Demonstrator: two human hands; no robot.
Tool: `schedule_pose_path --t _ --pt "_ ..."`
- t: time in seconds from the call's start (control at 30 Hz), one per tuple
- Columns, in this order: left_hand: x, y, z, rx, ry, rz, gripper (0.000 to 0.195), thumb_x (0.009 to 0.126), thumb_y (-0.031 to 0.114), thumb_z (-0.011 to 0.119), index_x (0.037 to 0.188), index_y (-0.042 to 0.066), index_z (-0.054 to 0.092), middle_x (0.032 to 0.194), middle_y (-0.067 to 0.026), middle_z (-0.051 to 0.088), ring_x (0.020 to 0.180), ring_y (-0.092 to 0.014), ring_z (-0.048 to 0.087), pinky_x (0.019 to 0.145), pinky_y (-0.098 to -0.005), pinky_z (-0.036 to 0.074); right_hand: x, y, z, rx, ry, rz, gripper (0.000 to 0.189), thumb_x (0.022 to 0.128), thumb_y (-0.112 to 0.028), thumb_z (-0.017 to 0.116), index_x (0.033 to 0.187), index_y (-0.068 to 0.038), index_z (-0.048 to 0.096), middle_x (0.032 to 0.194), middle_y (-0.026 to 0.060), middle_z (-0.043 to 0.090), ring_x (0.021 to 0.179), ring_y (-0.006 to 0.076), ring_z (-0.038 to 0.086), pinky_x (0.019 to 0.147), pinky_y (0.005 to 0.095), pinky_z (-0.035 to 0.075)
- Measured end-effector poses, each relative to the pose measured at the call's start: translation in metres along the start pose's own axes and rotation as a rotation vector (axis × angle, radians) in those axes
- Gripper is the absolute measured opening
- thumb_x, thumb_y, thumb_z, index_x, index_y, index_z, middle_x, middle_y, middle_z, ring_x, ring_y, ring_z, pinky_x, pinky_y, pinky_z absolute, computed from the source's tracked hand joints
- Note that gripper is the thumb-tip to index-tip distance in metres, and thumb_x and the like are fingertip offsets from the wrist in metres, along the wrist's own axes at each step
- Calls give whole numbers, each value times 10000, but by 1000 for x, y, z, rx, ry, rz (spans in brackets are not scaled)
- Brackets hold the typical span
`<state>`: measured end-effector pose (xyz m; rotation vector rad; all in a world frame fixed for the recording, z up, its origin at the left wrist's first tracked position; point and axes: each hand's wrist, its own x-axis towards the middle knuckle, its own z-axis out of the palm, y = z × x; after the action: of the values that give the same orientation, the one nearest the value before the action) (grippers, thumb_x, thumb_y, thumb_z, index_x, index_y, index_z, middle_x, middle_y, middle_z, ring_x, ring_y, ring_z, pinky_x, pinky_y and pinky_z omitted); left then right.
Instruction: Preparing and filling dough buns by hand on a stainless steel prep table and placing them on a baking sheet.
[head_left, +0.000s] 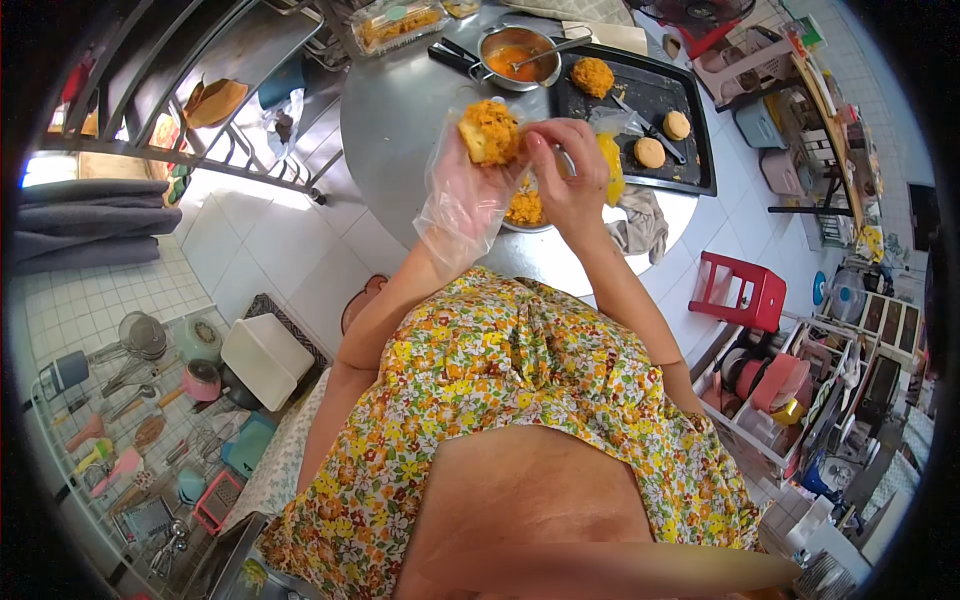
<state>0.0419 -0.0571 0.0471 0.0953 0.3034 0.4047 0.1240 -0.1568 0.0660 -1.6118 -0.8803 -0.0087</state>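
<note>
In a clear plastic glove, my left hand (472, 184) holds a small cake (491, 133) partly covered in orange shreds. Bare, my right hand (570, 161) touches or nearly touches the cake's right side; its fingertips are bent, and whether they pinch anything is unclear. Beneath the hands, partly hidden, a bowl of orange shreds (525, 208) rests on the round metal table (390, 165). On the black baking tray (686, 176) lie one coated cake (592, 77), two plain cakes (649, 152) and a knife (660, 139). A yellow piping bag (611, 169) hangs over the tray's near edge.
Behind my hands stands a metal pot (519, 52) with orange liquid and a spoon. A clear plastic box (394, 26) of orange food is at the far left. A crumpled cloth (641, 225) lies near the right edge. A red stool (739, 291) stands on the floor at right.
</note>
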Motion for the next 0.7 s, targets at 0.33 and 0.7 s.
schedule_pose_path --t 0.33,0.7 --pt "1 1 3 -46 3 -5 460 1030 431 367 1221 43 523 1095 -111 615 982 -240 629 858 -380 559 1 12 7 -251 33 -286 175 721 -61 740 879 -91 671 865 48 613 859 250 551 760 376 390" --pt "-1 -3 4 54 58 32 479 1034 445 341 1252 52 507 1140 -109 599 1019 -234 615 898 -370 542 2 8 7 -273 32 -320 180 709 -65 748 868 -98 670 842 27 614 849 236 562 766 372 390"
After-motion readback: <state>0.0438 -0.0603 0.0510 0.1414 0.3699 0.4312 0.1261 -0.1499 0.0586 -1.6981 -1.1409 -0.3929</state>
